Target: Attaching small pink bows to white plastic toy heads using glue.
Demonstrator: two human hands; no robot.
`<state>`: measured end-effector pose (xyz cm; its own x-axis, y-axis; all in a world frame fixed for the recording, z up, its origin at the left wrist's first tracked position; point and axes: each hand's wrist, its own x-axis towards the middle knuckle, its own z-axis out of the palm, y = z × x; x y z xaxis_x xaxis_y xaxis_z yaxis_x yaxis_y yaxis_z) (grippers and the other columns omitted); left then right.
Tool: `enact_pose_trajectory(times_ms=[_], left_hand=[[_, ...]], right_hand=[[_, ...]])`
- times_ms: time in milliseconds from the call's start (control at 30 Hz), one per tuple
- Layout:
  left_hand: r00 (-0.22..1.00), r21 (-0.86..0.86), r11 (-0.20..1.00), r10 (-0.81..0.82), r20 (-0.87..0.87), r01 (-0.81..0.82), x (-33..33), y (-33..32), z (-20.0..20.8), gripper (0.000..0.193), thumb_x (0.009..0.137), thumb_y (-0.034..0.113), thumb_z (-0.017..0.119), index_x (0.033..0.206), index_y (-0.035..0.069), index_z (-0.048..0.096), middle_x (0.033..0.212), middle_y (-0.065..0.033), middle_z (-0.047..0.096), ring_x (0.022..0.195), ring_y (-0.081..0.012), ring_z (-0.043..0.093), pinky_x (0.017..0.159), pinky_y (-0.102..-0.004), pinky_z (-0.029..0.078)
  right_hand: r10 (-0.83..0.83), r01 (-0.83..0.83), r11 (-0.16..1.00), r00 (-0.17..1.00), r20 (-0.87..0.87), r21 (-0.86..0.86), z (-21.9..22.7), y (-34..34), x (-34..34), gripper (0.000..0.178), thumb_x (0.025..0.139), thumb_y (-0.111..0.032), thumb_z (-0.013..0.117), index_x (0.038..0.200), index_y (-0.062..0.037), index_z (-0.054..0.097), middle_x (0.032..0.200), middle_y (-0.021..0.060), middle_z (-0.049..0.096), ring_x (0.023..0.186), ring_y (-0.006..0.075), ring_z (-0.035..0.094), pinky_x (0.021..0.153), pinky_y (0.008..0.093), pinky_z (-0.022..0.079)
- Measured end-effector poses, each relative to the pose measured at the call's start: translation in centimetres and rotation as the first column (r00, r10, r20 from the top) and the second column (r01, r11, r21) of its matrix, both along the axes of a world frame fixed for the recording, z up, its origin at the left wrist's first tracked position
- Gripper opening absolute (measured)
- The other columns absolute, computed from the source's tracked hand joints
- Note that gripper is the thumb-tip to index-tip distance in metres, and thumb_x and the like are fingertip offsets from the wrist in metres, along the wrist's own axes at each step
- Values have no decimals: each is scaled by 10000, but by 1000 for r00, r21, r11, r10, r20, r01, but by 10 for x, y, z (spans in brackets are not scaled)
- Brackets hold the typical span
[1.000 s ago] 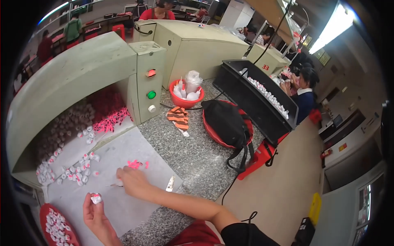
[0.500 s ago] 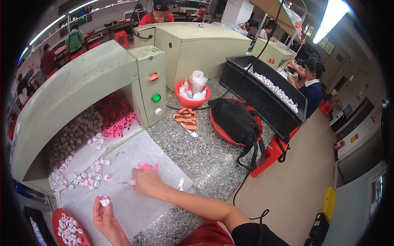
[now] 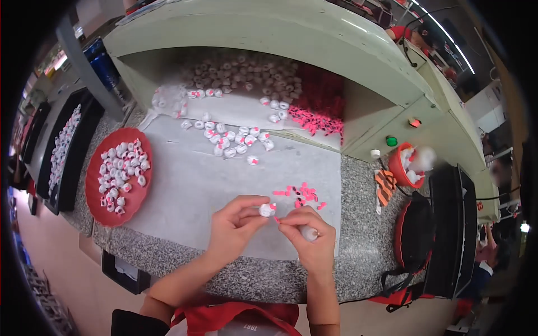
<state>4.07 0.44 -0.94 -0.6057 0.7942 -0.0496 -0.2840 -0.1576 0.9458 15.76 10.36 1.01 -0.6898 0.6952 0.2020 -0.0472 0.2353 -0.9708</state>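
Between the thumb and fingers of my left hand [image 3: 231, 232] is a small round white piece [image 3: 267, 210] with pink on it. My right hand [image 3: 318, 246] pinches a tiny pink piece [image 3: 277, 220] at its fingertips, close beside the white one. A small white squeeze bottle [image 3: 309, 233] is tucked in that same hand. Just beyond the right hand, loose pink pieces [image 3: 304, 193] lie scattered on white paper [image 3: 185, 179]. Farther off on the paper sits a cluster of white pieces [image 3: 241, 139], several with pink spots.
A pale green hooded box [image 3: 269, 28] arches over heaps of white and pink pieces. At left stands a red plate [image 3: 95, 193] of white pieces. On the right are a red bowl [image 3: 399, 168] of bottles, a striped cloth [image 3: 385, 187], a black bag [image 3: 417, 229] and a black bin [image 3: 465, 224].
My view has swung left toward the hooded box. The right hand has come from the pink pile to the left hand, with a pink piece pinched and the bottle still in it.
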Motion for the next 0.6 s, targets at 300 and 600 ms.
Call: enact_pose_trajectory(times_ms=[300, 600], left_hand=[[998, 98, 994, -52, -17, 54, 5, -7, -6, 306, 771, -104, 526, 1068, -42, 491, 1065, -124, 540, 953, -151, 548, 789, -235, 471], [998, 64, 996, -67, -12, 68, 8, 17, -11, 275, 746, -93, 541, 1019, -54, 530, 1071, -173, 540, 966, -219, 547, 839, -307, 447]], right_hand=[[-75, 88, 971, 995, 67, -224, -2, -11, -5, 91, 696, 14, 667, 760, -2, 606, 730, 20, 585, 676, 69, 529, 608, 201, 415], [-145, 159, 977, 984, 103, -145, -12, 8, 5, 186, 675, -54, 697, 826, -13, 596, 758, 35, 598, 693, 80, 544, 620, 224, 437]])
